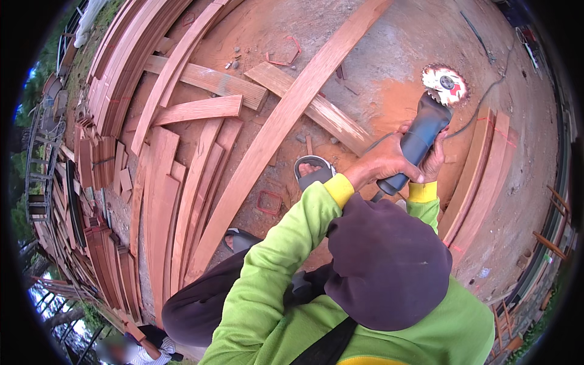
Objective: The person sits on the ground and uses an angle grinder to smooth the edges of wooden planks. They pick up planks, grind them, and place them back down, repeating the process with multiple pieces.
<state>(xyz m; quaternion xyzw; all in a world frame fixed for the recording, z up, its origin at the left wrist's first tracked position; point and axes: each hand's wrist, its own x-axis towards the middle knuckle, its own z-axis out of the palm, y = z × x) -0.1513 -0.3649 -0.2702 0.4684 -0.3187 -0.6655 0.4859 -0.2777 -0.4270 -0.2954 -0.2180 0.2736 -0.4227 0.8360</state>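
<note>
Both my hands are wrapped round the dark, thick body of an angle grinder [409, 152], held at an upward slant over the ground. My left hand [384, 159] grips it from the left, thumb across the body. From the right side my right hand [433, 159] closes on it, partly hidden by the tool. A toothed metal edge shows at its front end. Just beyond is a round saw blade [446, 84] with a worn white and red face; whether it is fixed to the tool I cannot tell. Yellow cuffs end my green sleeves.
One long plank [286, 128] crosses diagonally left of me, over shorter boards [334, 118]. Stacked timber [131, 67] fills the left side. Several reddish boards [480, 182] lie to the right. A cord [486, 91] trails behind the blade. Another person [155, 350] is at lower left.
</note>
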